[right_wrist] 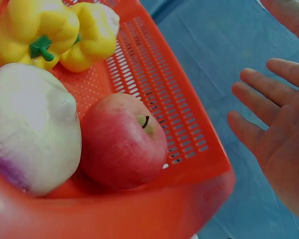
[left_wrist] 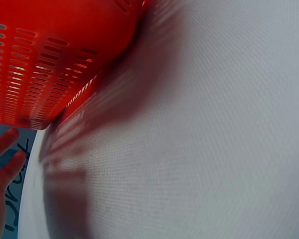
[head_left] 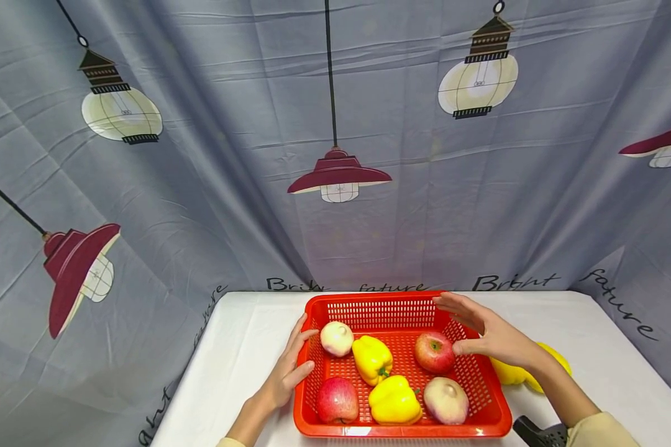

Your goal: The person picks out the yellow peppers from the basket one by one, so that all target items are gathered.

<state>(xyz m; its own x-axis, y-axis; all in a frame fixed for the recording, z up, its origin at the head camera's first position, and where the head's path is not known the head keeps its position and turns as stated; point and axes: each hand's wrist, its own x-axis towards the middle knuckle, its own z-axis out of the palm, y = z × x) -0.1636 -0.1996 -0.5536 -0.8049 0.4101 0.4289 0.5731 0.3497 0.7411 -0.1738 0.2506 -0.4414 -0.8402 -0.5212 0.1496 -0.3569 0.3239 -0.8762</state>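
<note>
A red plastic basket (head_left: 402,431) with slotted walls sits on the white table. Inside are two yellow bell peppers (head_left: 396,400), an apple (head_left: 338,400) at front left, another apple (head_left: 434,352) at right, a purple-tinged turnip (head_left: 446,400) at front right and a smaller whitish turnip (head_left: 337,339) at back left. My left hand (head_left: 285,372) is beside the basket's left wall, fingers spread and relaxed. My right hand (head_left: 494,332) hovers by the right rim, its fingers extended and thumb near the right apple. The right wrist view shows that palm (right_wrist: 284,144) holding nothing.
A yellow rounded item (head_left: 511,372) lies on the table right of the basket, partly covered by my right forearm. A black device (head_left: 539,433) is at my right wrist. Behind the table (head_left: 240,335) hangs a grey-blue curtain (head_left: 402,236) printed with lamps.
</note>
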